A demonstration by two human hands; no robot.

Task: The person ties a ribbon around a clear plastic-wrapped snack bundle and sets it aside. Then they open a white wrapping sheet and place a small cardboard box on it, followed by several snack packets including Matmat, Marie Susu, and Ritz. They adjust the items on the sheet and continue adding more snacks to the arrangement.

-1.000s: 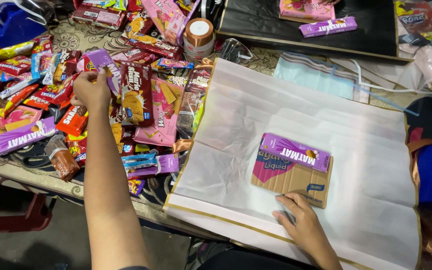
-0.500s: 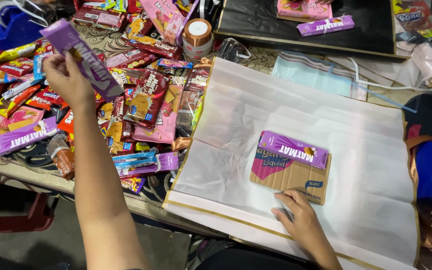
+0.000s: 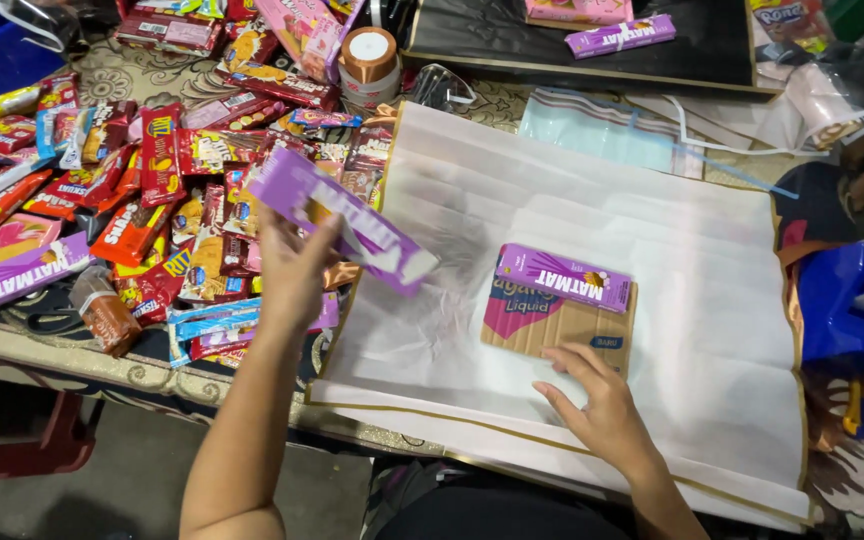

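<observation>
Gripping purple box between left-hand fingers, above white paper

Purple snack box in left hand, now over white paper's edge.

Snack pile lies left of paper sheet bearing box

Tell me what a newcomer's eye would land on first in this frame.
The heap of bright snack packets covering the table's left side draws the eye first. Next comes the purple box in the left hand, held above the edge of the white paper sheet. On that sheet, the right hand rests on a brown card carrying another purple box.
</observation>
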